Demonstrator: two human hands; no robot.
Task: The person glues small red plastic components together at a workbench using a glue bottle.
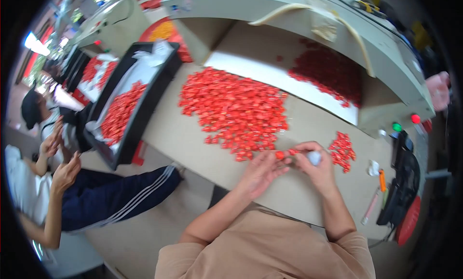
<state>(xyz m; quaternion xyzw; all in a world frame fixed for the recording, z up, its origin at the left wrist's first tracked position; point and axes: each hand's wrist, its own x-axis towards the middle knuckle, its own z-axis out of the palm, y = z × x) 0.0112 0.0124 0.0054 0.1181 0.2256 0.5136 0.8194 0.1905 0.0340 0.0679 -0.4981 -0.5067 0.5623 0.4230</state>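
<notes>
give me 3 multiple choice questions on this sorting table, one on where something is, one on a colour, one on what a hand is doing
1. Where is the small heap of red pieces relative to the right hand?
A. just beyond it, to its right
B. inside the black tray
C. on the floor

2. What colour is the lining of the black tray?
A. green
B. white
C. yellow

3. What is the left hand doing?
A. lying flat and empty on the table
B. pinching a small red piece at its fingers
C. holding the orange pen

Answers:
1. A, the heap lies on the table just past the right hand.
2. B, white sheeting shows under the red pieces in the tray.
3. B, a red piece sits at its fingertips, next to the right hand, which holds a small white thing.
</notes>
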